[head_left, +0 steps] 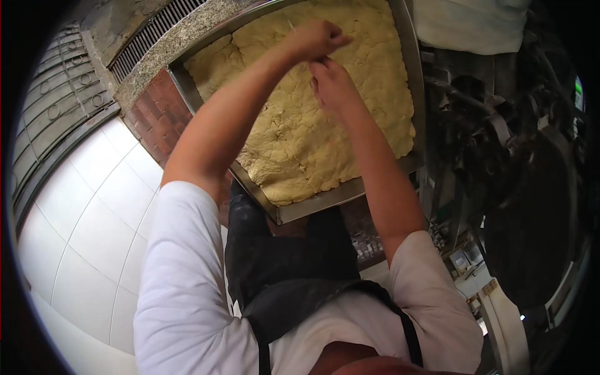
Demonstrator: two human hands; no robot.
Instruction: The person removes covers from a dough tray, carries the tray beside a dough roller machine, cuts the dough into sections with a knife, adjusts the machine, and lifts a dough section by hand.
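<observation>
A wide sheet of pale yellow dough (306, 140) with a cracked, uneven surface lies in a large metal tray (420, 94). Both hands are over its upper part, close together and overlapping in view. My left hand (317, 41) is higher, with its fingers curled. A thin pale line shows just left of it, too small to identify. My right hand (331, 84) sits just below, its fingers bent and its fingertips near the underside of my left hand. What lies inside either hand is hidden.
A rough stone ledge (147, 69) runs behind the tray at the upper left, beside a metal grille (69, 81). White tiles (94, 206) are at the left. A pale cloth (472, 25) hangs at the upper right, above dark equipment (531, 212).
</observation>
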